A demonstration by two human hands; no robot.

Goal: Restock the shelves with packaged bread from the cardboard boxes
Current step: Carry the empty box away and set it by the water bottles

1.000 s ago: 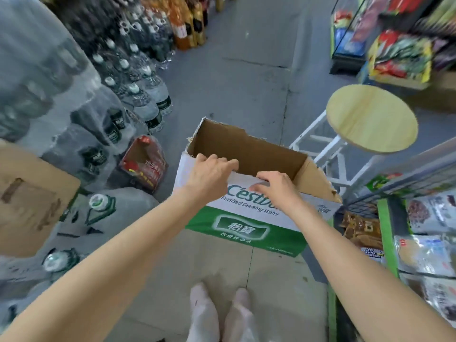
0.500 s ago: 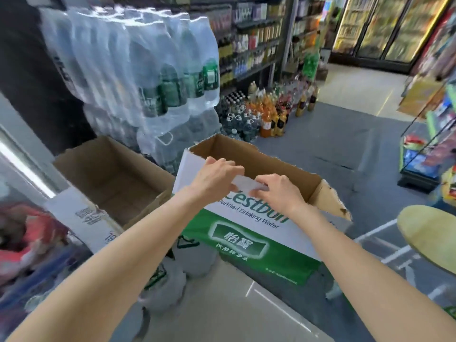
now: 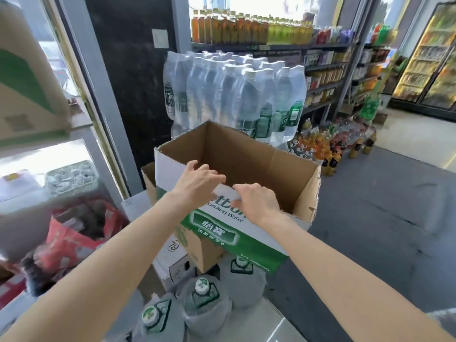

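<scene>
Open cardboard box (image 3: 246, 159), white and green outside with drinking-water print, held up at the centre of the view, top flaps spread, brown inside showing and nothing visible in the part that can be seen. Gripped along the near top edge by both hands: left hand (image 3: 197, 180) with fingers curled over the rim into the box, right hand (image 3: 257, 202) just beside it, fingers likewise hooked over the same edge. Below the box, a second carton (image 3: 177, 257) and large capped water jugs (image 3: 204, 294) on the floor. Behind, shrink-wrapped packs of water bottles (image 3: 237, 95) stacked upright. Farther back, shelves (image 3: 318, 67) lined with drink bottles, more bottles (image 3: 330, 146) standing on the grey floor. At left, a red bag (image 3: 74, 233), blurred. At far right, lit fridge doors (image 3: 429, 60).
</scene>
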